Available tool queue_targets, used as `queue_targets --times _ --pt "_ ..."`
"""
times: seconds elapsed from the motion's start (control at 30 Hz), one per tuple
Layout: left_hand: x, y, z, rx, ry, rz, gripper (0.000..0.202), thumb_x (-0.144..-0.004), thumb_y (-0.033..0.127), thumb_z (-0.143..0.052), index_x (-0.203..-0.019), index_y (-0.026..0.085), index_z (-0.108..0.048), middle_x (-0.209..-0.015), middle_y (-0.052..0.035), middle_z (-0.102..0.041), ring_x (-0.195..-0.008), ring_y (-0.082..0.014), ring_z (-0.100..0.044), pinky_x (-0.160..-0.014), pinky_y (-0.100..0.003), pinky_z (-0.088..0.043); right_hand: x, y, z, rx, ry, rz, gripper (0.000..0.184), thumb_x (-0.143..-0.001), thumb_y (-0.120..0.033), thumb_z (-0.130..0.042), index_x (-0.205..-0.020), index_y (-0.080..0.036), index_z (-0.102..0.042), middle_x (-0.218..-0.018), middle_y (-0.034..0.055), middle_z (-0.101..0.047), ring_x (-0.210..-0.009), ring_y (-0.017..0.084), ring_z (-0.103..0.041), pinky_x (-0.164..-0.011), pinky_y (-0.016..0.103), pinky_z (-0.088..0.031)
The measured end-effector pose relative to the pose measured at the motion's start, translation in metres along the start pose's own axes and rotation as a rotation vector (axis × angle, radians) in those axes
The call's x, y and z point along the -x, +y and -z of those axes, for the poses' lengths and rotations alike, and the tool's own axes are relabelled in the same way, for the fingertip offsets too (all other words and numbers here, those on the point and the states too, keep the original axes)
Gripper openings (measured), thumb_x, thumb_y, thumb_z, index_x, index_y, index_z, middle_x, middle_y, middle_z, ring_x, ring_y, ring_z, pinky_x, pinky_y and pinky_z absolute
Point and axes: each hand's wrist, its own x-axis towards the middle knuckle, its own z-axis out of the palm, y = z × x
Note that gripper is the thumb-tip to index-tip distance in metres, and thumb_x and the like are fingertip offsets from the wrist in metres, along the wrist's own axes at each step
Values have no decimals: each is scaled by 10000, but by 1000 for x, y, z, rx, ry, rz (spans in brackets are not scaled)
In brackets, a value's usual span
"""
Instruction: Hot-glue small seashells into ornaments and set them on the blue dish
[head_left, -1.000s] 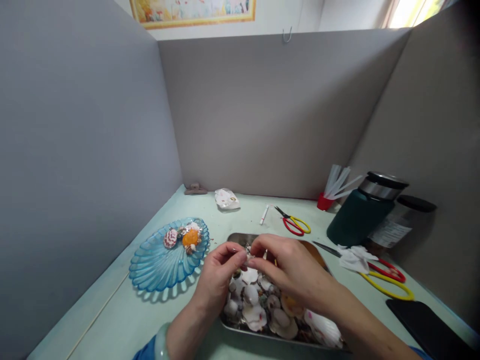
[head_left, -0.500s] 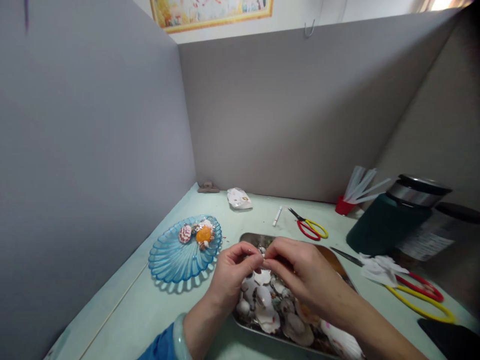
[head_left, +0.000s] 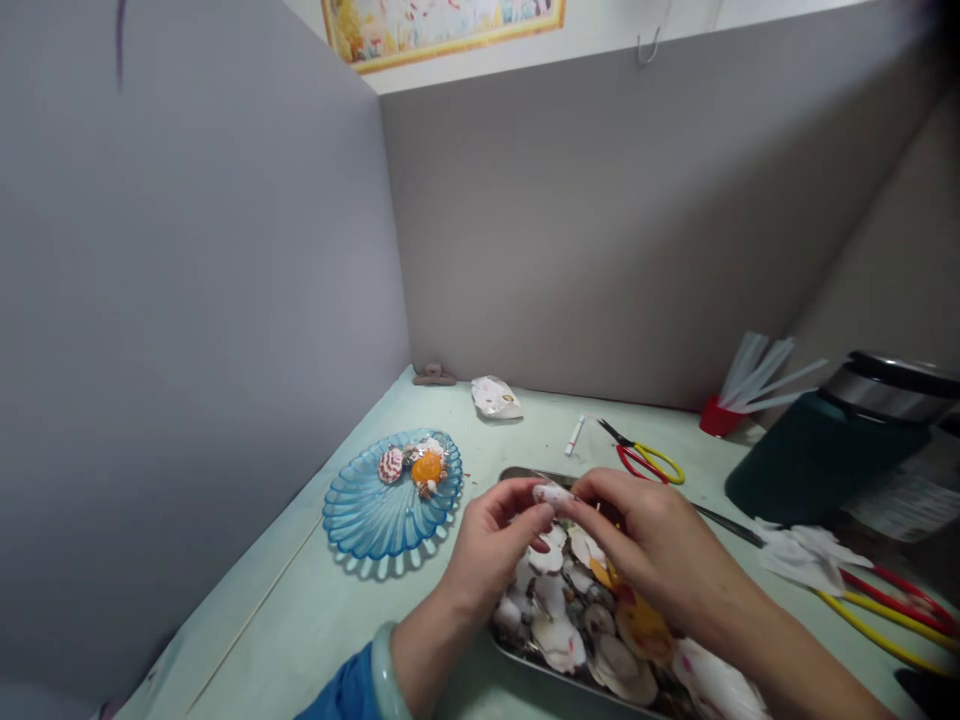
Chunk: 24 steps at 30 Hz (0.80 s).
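Note:
A small white shell with faint reddish marks (head_left: 553, 493) is pinched between my two hands over the tray. My left hand (head_left: 501, 535) grips its left end between thumb and fingers. On its right end, the thumb and fingers of my right hand (head_left: 637, 520) are closed. Beneath them is a metal tray (head_left: 517, 655) filled with loose shells, among them a white scallop shell (head_left: 559, 640) and an orange shell (head_left: 645, 625). To the left, a blue shell-shaped glass plate (head_left: 375, 510) carries a striped scallop shell (head_left: 391, 464), an orange shell (head_left: 427, 467) and smaller shells.
Behind the tray lie small scissors (head_left: 649, 460), a white tube (head_left: 575, 436), a plastic packet (head_left: 495, 398) and a brown clip (head_left: 434, 375). At right stand a red cup of glue sticks (head_left: 721, 417) and a dark green flask (head_left: 817, 450), with larger scissors (head_left: 900, 600) and crumpled tissue (head_left: 802, 552).
The white shell now shows between my fingers, where only touching fingertips were visible before. My hands have drawn slightly apart. The whole view has shifted, moving the scene to the right.

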Motion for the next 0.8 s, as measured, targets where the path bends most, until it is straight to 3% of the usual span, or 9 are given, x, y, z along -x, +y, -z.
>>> queue_targets --times 0.17,0.33,0.5,0.6,0.8 --pt "-1 0 1 68 28 -9 316 -694 267 -743 -951 162 -592 -898 -22 -629 -647 -115 -590 -526 -233 -507 0 1 -1 66 23 -13 269 -914 -382 -466 -722 -221 -564 -621 -1 -592 -571 168 -533 -532 269 -335" --pt "-2 -3 -1 87 -1 41 296 -675 319 -751 -836 136 -584 -725 -6 -629 -579 -118 -595 -558 -267 -527 3 -1 -3 159 -8 17 230 -904 -370 -469 -782 -241 -615 -693 6 -648 -633 195 -597 -557 283 -385" --pt "-4 6 11 -86 57 10 301 -682 374 -726 -814 150 -575 -749 -15 -649 -565 -113 -596 -596 -281 -524 8 6 13 188 116 49 215 -876 -363 -500 -1013 -256 -625 -848 18 -704 -711 207 -657 -585 284 -440" --pt "-4 28 39 -269 150 9 311 -680 380 -719 -849 150 -594 -800 -40 -680 -604 -116 -602 -639 -276 -519 12 9 27 167 178 11 270 -877 -415 -490 -1062 -257 -607 -844 17 -709 -724 209 -662 -552 271 -439" --pt "-11 65 124 -554 386 157 263 -742 327 -685 -884 120 -604 -725 -12 -631 -569 -113 -568 -561 -267 -501 18 2 45 167 111 0 238 -892 -395 -450 -903 -262 -646 -767 7 -700 -681 208 -639 -569 286 -425"
